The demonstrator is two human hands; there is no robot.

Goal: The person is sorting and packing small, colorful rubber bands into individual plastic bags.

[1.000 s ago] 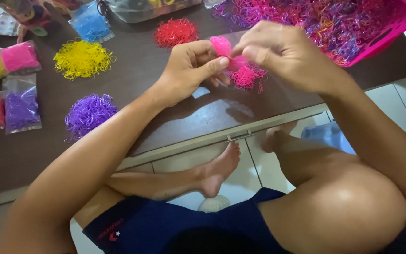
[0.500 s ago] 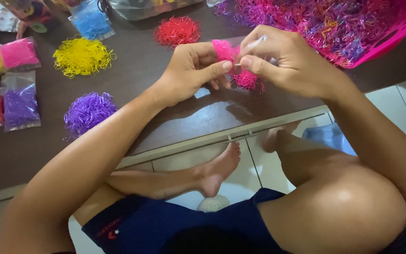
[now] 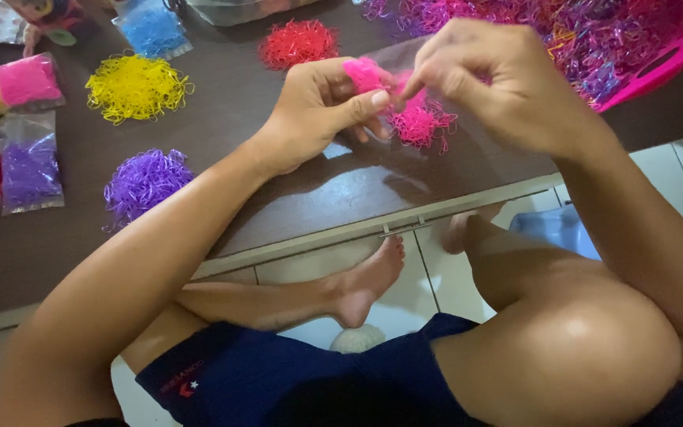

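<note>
My left hand (image 3: 322, 107) grips a small clear bag stuffed with pink rubber bands (image 3: 365, 73), thumb pressed at its opening. My right hand (image 3: 499, 79) pinches at the same bag's mouth from the right, fingers closed on it. Just below the two hands a loose heap of pink rubber bands (image 3: 420, 122) lies on the dark brown table (image 3: 278, 190).
Loose heaps of red bands (image 3: 298, 41), yellow bands (image 3: 134, 83) and purple bands (image 3: 144, 180) lie on the table. Filled bags in pink (image 3: 27, 81), purple (image 3: 29, 166), red, yellow and blue (image 3: 152, 30) sit at the left. A pink basket (image 3: 658, 59) of mixed bands stands far right.
Both hands have shifted slightly up and away with the bag. My right hand has lifted and re-pinched at the bag's mouth; the loose pink heap shows more below.
</note>
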